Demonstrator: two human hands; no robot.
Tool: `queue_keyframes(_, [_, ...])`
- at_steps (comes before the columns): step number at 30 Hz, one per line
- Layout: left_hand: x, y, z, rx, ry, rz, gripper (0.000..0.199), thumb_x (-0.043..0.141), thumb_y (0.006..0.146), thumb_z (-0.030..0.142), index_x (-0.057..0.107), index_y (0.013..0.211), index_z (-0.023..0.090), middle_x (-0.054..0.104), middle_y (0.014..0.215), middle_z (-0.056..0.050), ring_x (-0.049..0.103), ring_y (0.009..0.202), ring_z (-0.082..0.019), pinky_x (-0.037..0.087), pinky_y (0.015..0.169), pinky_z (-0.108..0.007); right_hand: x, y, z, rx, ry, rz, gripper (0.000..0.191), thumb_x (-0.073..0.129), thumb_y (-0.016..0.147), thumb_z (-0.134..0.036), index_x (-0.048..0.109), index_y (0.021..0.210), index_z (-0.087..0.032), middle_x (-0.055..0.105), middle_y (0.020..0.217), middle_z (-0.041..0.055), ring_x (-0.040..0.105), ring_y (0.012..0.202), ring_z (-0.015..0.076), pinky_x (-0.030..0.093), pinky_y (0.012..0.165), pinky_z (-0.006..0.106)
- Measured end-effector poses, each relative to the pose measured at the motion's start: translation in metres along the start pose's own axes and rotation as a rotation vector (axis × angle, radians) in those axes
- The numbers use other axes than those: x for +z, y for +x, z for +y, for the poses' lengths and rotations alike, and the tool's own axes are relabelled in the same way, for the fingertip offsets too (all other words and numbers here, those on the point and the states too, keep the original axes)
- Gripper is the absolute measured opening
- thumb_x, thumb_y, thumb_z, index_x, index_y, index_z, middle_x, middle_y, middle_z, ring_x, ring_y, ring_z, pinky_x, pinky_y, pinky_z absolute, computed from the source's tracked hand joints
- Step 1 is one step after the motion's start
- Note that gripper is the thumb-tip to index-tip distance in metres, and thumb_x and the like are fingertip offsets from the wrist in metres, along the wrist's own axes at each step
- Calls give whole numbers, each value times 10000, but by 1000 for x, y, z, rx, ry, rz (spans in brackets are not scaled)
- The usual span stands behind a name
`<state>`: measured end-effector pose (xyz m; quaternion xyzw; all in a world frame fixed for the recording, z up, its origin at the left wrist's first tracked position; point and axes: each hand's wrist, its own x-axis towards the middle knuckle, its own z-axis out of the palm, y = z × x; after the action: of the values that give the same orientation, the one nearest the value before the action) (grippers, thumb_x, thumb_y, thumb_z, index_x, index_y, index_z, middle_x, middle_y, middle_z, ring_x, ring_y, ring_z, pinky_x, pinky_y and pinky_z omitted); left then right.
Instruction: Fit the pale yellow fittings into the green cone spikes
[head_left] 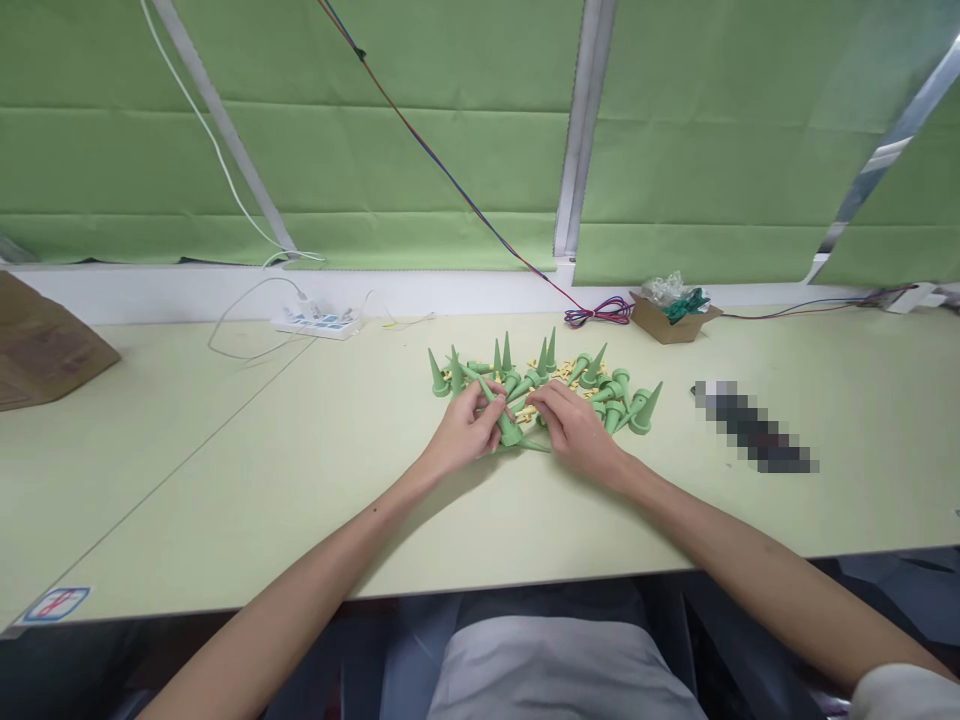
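A green plastic cone spike with a wide round base (509,431) is gripped between the thumb and fingers of my left hand (463,428). Its tip points up and to the left. Just to the right, my right hand (579,428) has thumb and fingers pressed together in a pinch; what sits between them is too small or hidden to name. Several similar green spikes (646,408) stand and lie around and behind both hands. Small yellow plastic parts (564,371) are scattered among them, partly covered by my right hand.
On the table (247,510), a small cardboard box (666,324) with clear and green plastic stands behind right, beside coiled red-blue wire (600,313). A pixelated dark object (754,428) lies right. Far left are a power strip (319,324) and a brown paper bag (49,345).
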<state>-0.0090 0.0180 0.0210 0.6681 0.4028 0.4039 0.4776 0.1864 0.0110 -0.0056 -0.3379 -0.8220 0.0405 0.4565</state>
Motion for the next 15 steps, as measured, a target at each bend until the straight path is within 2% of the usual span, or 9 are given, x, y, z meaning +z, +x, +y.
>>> queue_keyframes(8, [0,-3,6,-19,26,-54,327,532,931,506,462,1050,209,643,860,-15,467,379,-60,285,349,-211,-4,1,-9,108,69,-53,220,379,1023,-196,594,978,-202,637,889,74,582,808,197,456,727,321])
queue_keyframes(15, [0,-4,6,-31,19,-48,349,555,914,518,467,1059,213,628,841,-13,462,373,-61,274,346,-217,-1,1,-7,122,83,-77,229,381,1019,-194,607,986,-193,659,912,81,606,835,196,469,755,321])
